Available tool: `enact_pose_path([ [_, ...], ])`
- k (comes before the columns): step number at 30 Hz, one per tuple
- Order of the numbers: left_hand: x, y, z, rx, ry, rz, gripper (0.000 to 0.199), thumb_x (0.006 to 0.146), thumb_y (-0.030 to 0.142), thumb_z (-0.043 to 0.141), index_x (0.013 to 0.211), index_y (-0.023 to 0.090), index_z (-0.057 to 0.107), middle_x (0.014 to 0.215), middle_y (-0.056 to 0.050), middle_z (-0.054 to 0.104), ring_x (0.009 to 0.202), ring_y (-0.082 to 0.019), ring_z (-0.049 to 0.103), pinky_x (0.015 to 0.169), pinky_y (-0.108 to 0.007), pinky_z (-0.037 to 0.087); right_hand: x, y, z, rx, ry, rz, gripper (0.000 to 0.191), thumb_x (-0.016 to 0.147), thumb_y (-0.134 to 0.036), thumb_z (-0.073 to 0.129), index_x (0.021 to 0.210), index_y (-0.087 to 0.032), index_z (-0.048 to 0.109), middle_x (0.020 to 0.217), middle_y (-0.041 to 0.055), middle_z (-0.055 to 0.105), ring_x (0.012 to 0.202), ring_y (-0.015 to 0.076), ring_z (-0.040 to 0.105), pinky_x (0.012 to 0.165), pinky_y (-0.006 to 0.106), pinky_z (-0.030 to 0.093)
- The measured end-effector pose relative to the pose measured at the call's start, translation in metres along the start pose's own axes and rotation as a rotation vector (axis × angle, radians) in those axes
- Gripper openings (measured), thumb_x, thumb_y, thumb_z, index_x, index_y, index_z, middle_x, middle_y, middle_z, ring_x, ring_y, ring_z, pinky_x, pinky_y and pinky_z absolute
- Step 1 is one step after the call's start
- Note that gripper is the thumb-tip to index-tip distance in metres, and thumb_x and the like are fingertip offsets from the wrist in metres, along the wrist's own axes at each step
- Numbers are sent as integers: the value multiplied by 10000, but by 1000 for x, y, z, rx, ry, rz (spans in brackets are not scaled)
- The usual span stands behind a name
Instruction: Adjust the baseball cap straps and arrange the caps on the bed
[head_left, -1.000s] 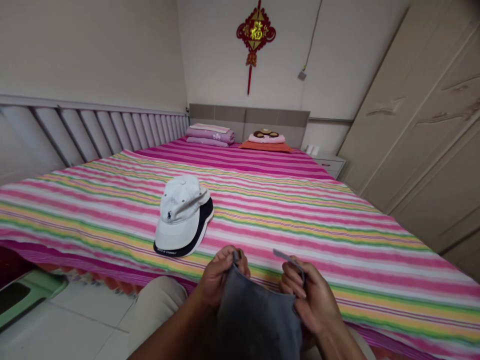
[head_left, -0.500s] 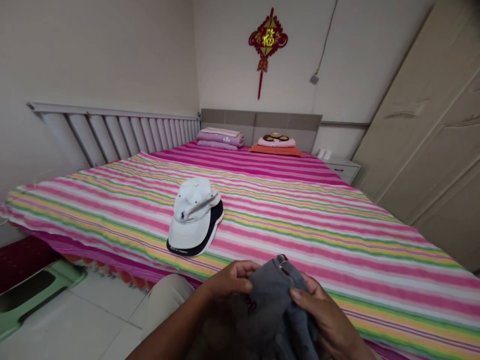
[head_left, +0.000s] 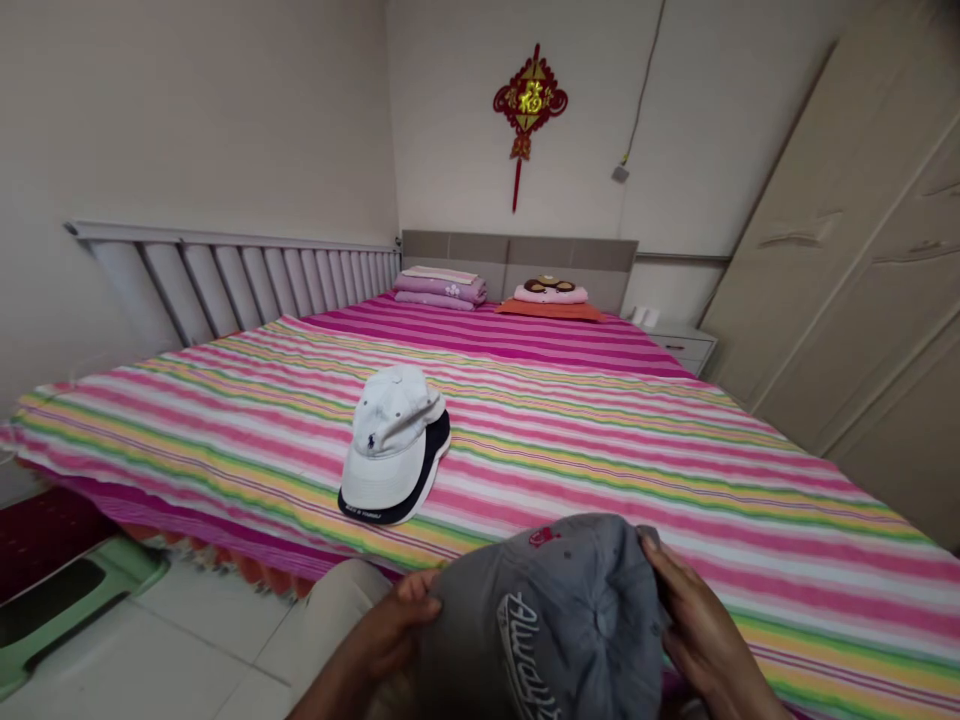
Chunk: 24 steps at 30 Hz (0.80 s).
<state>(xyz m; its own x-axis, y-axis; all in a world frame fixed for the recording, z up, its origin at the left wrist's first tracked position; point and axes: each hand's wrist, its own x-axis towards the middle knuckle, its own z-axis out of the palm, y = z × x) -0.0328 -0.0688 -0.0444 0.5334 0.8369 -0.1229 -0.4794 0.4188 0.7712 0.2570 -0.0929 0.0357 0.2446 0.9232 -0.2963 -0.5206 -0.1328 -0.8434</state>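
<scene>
A grey baseball cap (head_left: 555, 600) with white lettering and a small red mark is held between my two hands, low in the view at the bed's near edge. My left hand (head_left: 397, 620) pinches the cap on its left side, thumb on top. My right hand (head_left: 690, 610) grips its right side, with some fingers hidden behind the cloth. Ahead on the bed lies a white baseball cap (head_left: 394, 430) with a small dark logo, stacked over a dark-brimmed cap (head_left: 439, 435) and a further pale brim; neither hand touches this stack.
The bed (head_left: 637, 450) has a striped cover and a grey headboard (head_left: 555, 255). Folded bedding (head_left: 442, 290) and a pillow stack (head_left: 551, 300) lie at its head. A white radiator (head_left: 247, 275) runs along the left. A green stool (head_left: 90, 600) stands on the tiled floor at lower left.
The grey cap has been turned so its crown and white lettering now show instead of its strap end. My hands have moved farther apart. The stacked caps have stayed in place.
</scene>
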Motion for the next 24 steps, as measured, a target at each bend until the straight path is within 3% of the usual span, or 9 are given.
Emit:
enact_pose_path([
  [2, -3, 28, 2, 37, -3, 27, 326, 545, 236, 750, 838, 122, 663, 740, -68, 664, 655, -150, 605, 642, -237, 452, 9, 8, -13, -87, 19, 1, 343, 546, -370, 743, 820, -184, 653, 799, 53, 708, 788, 265, 644, 614, 329, 510],
  [4, -1, 56, 6, 78, 10, 62, 324, 550, 217, 748, 841, 106, 658, 714, -69, 661, 620, -142, 600, 611, -227, 453, 18, 17, -28, -126, 128, 5, 399, 530, -413, 744, 837, -181, 637, 795, 58, 704, 756, 258, 648, 557, 312, 505],
  [8, 11, 106, 18, 109, 73, 179, 288, 569, 178, 730, 828, 82, 650, 692, -81, 662, 546, -136, 592, 505, -201, 440, 30, 32, -53, -57, 203, 47, 433, 483, -403, 773, 830, -190, 626, 840, 41, 696, 803, 248, 643, 637, 331, 521],
  [11, 25, 148, 29, 24, 148, 398, 273, 569, 96, 703, 835, 92, 642, 674, -69, 671, 560, -159, 613, 522, -215, 469, 34, 40, -60, -24, 167, 107, 460, 460, -395, 789, 839, -186, 634, 854, 38, 695, 811, 238, 643, 668, 321, 523],
  [14, 37, 192, 37, -119, 261, 651, 143, 700, 62, 564, 815, 115, 630, 675, -49, 685, 592, -146, 628, 600, -230, 505, 34, 46, -61, -29, 142, 117, 454, 465, -413, 786, 830, -183, 646, 850, 42, 697, 806, 227, 644, 655, 297, 522],
  [16, 41, 212, 34, -225, 345, 741, 180, 782, 75, 457, 825, 126, 624, 681, -40, 692, 621, -136, 639, 650, -232, 516, 34, 49, -61, -27, 140, 112, 439, 468, -431, 781, 805, -181, 654, 830, 42, 699, 788, 222, 646, 646, 292, 522],
  [19, 41, 216, 16, -325, 463, 717, 265, 834, 75, 359, 884, 120, 616, 647, -38, 688, 592, -118, 640, 617, -200, 523, 35, 53, -63, -29, 131, 91, 402, 473, -425, 779, 770, -179, 663, 815, 42, 703, 776, 221, 647, 645, 297, 519],
  [22, 36, 194, -13, -357, 642, 494, 283, 848, 61, 325, 923, 95, 595, 560, -36, 661, 464, -104, 606, 468, -159, 502, 37, 54, -64, -35, 129, 88, 395, 462, -421, 783, 747, -174, 666, 804, 52, 705, 771, 231, 647, 635, 304, 517],
  [24, 33, 176, -29, -364, 695, 426, 293, 851, 42, 297, 936, 82, 575, 511, -26, 637, 412, -101, 584, 423, -158, 491, 38, 53, -64, -31, 137, 101, 409, 440, -417, 793, 741, -171, 665, 787, 52, 706, 753, 228, 648, 620, 299, 515],
])
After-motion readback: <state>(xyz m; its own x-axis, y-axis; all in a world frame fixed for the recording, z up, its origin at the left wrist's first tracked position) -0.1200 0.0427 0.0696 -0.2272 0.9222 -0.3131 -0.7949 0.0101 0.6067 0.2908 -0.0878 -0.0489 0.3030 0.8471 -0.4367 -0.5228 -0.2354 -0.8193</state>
